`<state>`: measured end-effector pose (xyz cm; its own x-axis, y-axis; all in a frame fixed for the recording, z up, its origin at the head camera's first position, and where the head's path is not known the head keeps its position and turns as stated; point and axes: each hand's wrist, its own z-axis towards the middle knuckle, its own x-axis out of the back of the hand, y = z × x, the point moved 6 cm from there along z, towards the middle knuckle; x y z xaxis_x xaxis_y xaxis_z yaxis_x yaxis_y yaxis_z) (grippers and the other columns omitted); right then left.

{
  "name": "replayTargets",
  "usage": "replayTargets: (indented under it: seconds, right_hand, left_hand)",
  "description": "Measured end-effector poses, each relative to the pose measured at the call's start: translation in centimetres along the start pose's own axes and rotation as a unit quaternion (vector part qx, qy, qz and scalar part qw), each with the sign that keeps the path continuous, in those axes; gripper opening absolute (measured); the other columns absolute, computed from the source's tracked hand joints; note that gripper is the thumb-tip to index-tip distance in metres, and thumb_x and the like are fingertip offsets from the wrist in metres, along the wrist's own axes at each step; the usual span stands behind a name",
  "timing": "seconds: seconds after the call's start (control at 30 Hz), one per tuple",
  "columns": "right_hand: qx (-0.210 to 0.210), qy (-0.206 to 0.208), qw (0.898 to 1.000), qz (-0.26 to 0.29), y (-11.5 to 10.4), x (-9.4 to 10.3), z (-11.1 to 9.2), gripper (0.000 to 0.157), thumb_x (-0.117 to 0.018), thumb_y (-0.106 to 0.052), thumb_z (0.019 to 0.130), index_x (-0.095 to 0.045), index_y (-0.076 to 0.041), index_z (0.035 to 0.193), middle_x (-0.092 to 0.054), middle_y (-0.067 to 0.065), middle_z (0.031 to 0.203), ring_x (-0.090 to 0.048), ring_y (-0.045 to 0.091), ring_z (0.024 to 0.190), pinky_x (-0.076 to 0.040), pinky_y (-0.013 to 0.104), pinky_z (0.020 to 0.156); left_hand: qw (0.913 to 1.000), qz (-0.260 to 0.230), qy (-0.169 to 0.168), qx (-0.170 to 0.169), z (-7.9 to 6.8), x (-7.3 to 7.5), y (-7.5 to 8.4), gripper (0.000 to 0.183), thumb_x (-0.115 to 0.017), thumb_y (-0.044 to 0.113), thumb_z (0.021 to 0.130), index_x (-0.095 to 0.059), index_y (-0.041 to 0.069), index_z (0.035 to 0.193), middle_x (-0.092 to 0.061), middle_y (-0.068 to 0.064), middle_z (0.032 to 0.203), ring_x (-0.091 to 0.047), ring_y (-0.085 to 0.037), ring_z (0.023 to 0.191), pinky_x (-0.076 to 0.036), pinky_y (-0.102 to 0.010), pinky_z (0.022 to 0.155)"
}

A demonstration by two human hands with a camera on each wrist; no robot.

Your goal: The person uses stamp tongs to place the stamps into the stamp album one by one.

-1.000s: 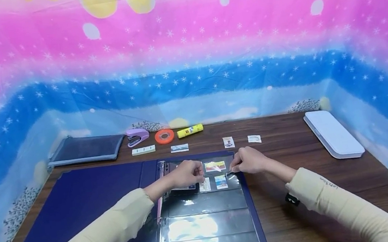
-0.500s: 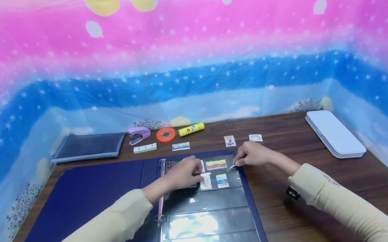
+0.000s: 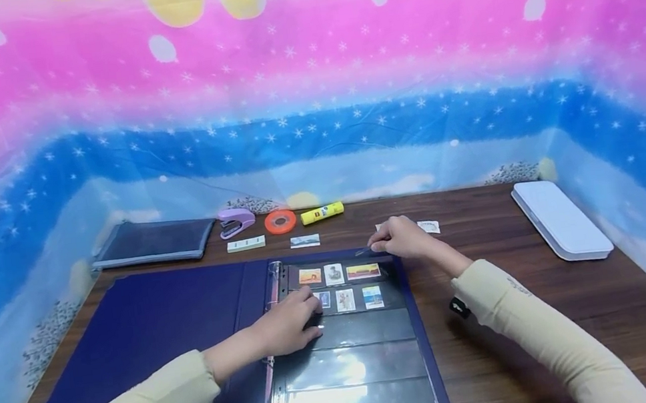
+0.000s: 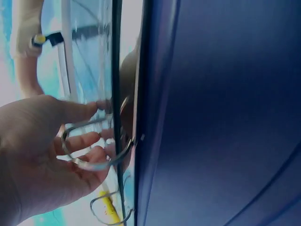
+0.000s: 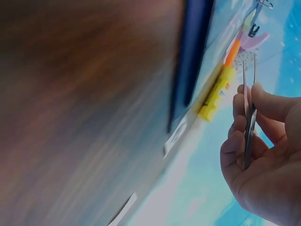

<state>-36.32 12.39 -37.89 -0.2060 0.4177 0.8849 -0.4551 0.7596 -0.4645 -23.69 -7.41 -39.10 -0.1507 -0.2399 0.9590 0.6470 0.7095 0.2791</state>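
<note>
A dark blue ring binder (image 3: 181,326) lies spread out, with a black stock page (image 3: 369,327) of clear strips on its right side. Stamps fill parts of the page's top two strips, among them a red and yellow stamp (image 3: 363,271) and a blue one (image 3: 373,297). My left hand (image 3: 289,323) rests on the page with loosely bent fingers, partly covering a stamp in the second strip. Over the page's top right corner, my right hand (image 3: 403,237) holds metal tweezers (image 5: 249,136); their tips stand apart with nothing between them in the right wrist view.
Behind the binder lie a landscape stamp (image 3: 305,241) and a pale stamp (image 3: 429,227); another is mostly hidden by the right hand. A mesh pouch (image 3: 152,241), lilac stapler (image 3: 237,222), orange tape roll (image 3: 280,221), glue stick (image 3: 322,213) and white case (image 3: 563,220) stand around.
My left hand has let go near the top strips and moved down and left onto the page, uncovering stamps. The right hand with the tweezers has moved up and away from the page.
</note>
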Motion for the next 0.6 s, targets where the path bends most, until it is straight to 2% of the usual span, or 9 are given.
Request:
replayTargets:
  seconds: [0.17,0.3,0.4,0.5,0.6]
  right_hand:
    - [-0.03,-0.002,0.999,0.015,-1.0,-0.9,2.5,0.021,-0.058,-0.021,0.092,-0.071,-0.012,0.105,-0.07,0.009,0.107,-0.039,0.008,0.051,-0.037,0.026,0.062]
    - [-0.049,-0.011,0.999,0.022,-1.0,-1.2,4.0,0.023,-0.056,-0.021,0.093,-0.07,-0.011,0.109,-0.071,0.014,0.086,-0.026,0.01,0.043,-0.032,0.025,0.053]
    - [-0.062,-0.014,0.998,-0.003,0.3,-0.4,4.6,0.024,-0.056,-0.021,0.093,-0.069,-0.009,0.11,-0.071,0.014,0.082,-0.031,0.008,0.043,-0.032,0.024,0.05]
    - [-0.081,-0.011,0.996,-0.034,2.4,1.2,4.5,0.025,-0.057,-0.02,0.092,-0.069,-0.008,0.11,-0.072,0.013,0.097,-0.042,0.01,0.051,-0.036,0.025,0.055]
    - [-0.103,-0.006,0.993,-0.053,4.7,2.8,4.1,0.026,-0.056,-0.019,0.092,-0.069,-0.006,0.11,-0.069,0.015,0.109,-0.054,0.017,0.066,-0.041,0.03,0.064]
  left_hand:
    - [0.9993,-0.016,0.033,0.01,-0.3,-0.1,0.3,0.017,-0.069,0.012,0.082,-0.062,0.001,0.092,-0.056,-0.006,0.087,-0.051,-0.015,0.078,-0.044,-0.032,0.072]
    - [0.9982,-0.029,0.047,0.022,-0.4,-0.3,0.2,0.014,-0.069,0.008,0.08,-0.061,0.001,0.088,-0.056,-0.006,0.085,-0.051,-0.015,0.078,-0.044,-0.031,0.072]
    - [0.998,-0.027,0.053,0.023,-0.6,-0.5,0.4,0.013,-0.068,0.008,0.081,-0.06,0.001,0.089,-0.056,-0.006,0.086,-0.049,-0.016,0.079,-0.042,-0.031,0.072]
    - [0.9978,-0.023,0.056,0.028,-0.7,-0.6,0.5,0.013,-0.066,0.01,0.082,-0.06,0.002,0.09,-0.055,-0.004,0.087,-0.047,-0.015,0.079,-0.04,-0.03,0.072]
    - [0.9975,-0.015,0.055,0.042,-0.8,-0.6,0.5,0.012,-0.065,0.012,0.084,-0.058,0.005,0.089,-0.052,-0.002,0.087,-0.044,-0.014,0.079,-0.037,-0.029,0.07]
